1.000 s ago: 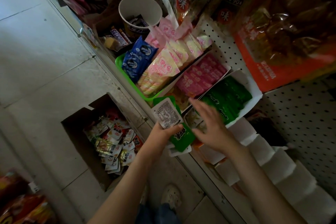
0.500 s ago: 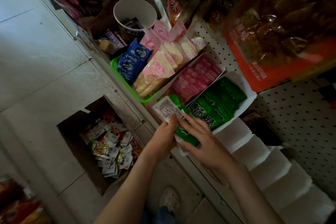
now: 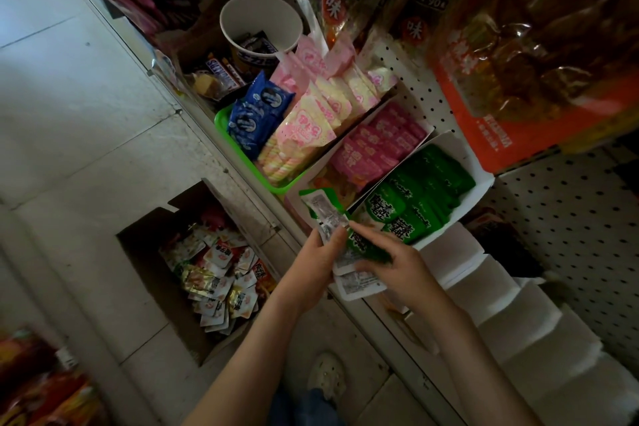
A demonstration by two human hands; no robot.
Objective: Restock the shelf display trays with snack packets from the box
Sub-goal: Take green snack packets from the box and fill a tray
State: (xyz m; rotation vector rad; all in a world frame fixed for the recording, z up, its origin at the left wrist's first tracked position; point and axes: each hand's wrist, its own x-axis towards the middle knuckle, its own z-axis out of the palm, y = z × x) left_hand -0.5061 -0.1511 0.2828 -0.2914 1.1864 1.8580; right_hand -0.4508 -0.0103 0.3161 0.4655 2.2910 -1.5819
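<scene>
While both my hands meet just in front of the shelf edge, the containers lie around my fingers like this. Directly beyond my fingertips stands a white tray (image 3: 482, 183), filled with green packets (image 3: 425, 190) in rows. To the left of it, a second white tray (image 3: 428, 130) holds pink packets (image 3: 377, 145). Further left and beyond, a green basket (image 3: 221, 121) carries blue packets (image 3: 256, 114) and pink-and-yellow packets (image 3: 304, 135), and behind it a paper cup (image 3: 259, 22) has some dark wrappers inside. Below and to the left of my left hand (image 3: 313, 266), on the floor, the cardboard box (image 3: 145, 252) is open and holds a loose heap of mixed packets (image 3: 221, 273).

My left hand has its fingers curled round a bundle (image 3: 359, 282) of snack packets, some showing the green face and some the white back. The top one sticks up past my fingers, near the front corner of the first tray. My right hand (image 3: 397, 263) meets the same bundle from the right side, with thumb and fingers closed narrowly on a green packet of it. Both forearms come up from below, and the wrists are near each other.
</scene>
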